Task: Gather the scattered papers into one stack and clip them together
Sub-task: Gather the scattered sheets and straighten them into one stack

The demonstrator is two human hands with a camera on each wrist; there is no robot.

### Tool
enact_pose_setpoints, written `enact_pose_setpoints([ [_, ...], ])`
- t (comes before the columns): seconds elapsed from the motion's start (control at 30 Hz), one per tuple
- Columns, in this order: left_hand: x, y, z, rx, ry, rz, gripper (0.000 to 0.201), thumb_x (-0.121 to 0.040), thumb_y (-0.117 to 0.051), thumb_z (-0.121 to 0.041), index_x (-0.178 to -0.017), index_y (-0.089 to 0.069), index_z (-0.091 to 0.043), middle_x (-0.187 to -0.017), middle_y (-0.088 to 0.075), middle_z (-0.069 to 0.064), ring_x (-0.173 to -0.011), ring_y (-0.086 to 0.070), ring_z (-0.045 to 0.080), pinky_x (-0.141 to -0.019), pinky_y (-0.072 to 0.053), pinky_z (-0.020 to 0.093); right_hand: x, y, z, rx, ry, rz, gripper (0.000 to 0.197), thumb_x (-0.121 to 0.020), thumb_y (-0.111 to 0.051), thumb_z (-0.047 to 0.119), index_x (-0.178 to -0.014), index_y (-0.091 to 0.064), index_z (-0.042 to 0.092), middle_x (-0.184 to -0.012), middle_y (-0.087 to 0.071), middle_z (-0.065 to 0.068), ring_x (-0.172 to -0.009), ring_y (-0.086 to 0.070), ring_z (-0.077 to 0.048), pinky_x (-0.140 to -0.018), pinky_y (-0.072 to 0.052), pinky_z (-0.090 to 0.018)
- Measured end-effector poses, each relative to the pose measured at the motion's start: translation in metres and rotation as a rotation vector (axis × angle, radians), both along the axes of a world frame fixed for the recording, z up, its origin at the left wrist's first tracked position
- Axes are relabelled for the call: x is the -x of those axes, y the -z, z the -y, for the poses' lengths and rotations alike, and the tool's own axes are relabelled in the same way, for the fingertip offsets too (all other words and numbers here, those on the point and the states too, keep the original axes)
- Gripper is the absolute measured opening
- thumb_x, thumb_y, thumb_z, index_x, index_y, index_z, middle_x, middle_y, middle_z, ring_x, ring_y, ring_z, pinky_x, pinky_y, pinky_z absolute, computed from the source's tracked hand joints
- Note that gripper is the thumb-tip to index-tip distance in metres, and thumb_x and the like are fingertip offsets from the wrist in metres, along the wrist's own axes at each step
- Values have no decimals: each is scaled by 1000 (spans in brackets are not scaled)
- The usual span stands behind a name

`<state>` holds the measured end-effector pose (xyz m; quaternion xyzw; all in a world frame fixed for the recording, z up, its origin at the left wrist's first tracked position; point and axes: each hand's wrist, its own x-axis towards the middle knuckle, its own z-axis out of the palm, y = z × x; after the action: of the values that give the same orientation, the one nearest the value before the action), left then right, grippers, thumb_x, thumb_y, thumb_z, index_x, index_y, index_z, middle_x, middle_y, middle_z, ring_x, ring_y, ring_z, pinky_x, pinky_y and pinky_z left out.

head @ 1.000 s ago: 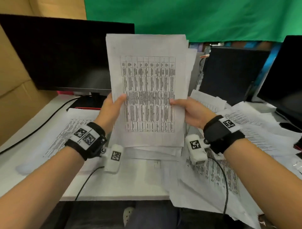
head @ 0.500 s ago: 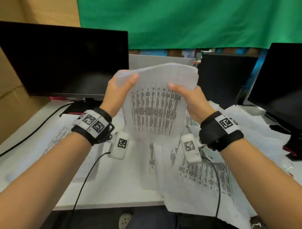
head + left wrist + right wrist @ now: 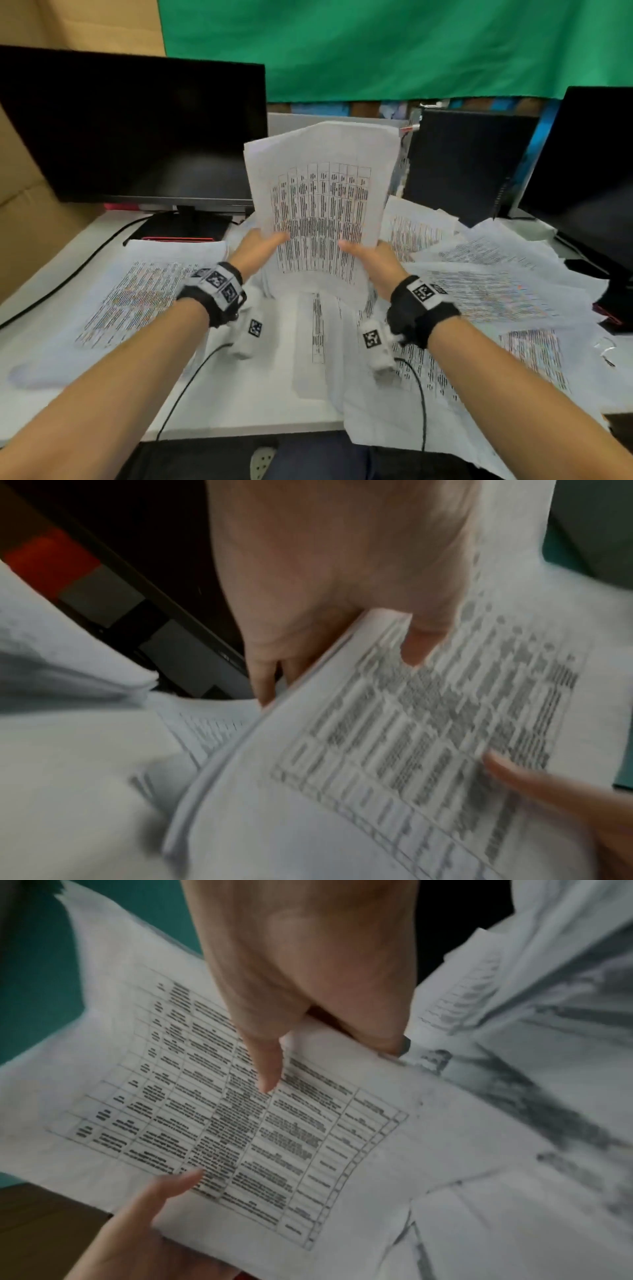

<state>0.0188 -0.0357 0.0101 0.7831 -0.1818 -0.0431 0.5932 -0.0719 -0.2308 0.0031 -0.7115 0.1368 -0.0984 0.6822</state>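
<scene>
Fingers (image 3: 263, 685) of the left hand (image 3: 255, 251) and right hand (image 3: 371, 255) pinch the upright paper stack (image 3: 320, 209) above the worktop (image 3: 260, 394), but its bent sheets could slip out and scatter among the loose papers (image 3: 496, 294).

A stack of printed table sheets (image 3: 320, 212) stands upright, bowed, above loose printed papers (image 3: 486, 291) scattered flat beneath it.

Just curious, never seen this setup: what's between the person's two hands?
The held stack of papers: the left hand grips its left edge, the right hand its right, thumbs on the printed table. The head view shows it best.
</scene>
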Motion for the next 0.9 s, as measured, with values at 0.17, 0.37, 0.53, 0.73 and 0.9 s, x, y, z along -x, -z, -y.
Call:
enact_pose_setpoints([
  [0.17, 8, -24, 13, 398, -76, 7, 41, -88, -62, -38, -122, -55, -17, -118, -60, -6, -105, -56, 8, -94, -45, 28, -10, -22, -3, -106, 120, 192, 79, -73, -82, 42, -138, -48, 14, -129, -59, 7, -117, -54, -13, -109, -37, -36],
  [0.37, -14, 37, -5, -102, 126, -302, 98, -58, -70, -76, -138, -45, -24, -141, -48, -5, -129, -46, 19, -111, -32, 50, 2, 29, 9, -85, -129, -142, 72, -69, -86, 34, -131, -57, 13, -134, -62, -5, -122, -59, -22, -109, -42, -43],
  [0.53, -24, 46, 6, 61, -180, -213, 46, -96, -45, -46, -117, -57, -6, -112, -64, 5, -96, -61, 17, -75, -47, 25, -18, 36, 19, -116, 110, 24, 33, -83, -77, 16, -114, -68, 9, -112, -73, -9, -106, -68, -25, -99, -51, -43],
  [0.73, -26, 48, 37, -222, -115, -118, 38, -103, -26, -32, -100, -50, -3, -93, -55, 9, -80, -49, 18, -76, -42, 30, -42, 75, 40, -170, 75, -159, 93, -64, -91, 36, -141, -46, 10, -137, -58, -7, -123, -56, -24, -111, -37, -47],
  [0.9, -70, 48, 20, -381, -339, -216, 43, -89, -54, -21, -123, -52, 5, -119, -60, 20, -109, -58, 36, -91, -49, 36, -34, 79, 51, -207, 302, -126, 43, -93, -64, 9, -133, -53, 3, -124, -63, -13, -111, -60, -29, -98, -50, -44],
])
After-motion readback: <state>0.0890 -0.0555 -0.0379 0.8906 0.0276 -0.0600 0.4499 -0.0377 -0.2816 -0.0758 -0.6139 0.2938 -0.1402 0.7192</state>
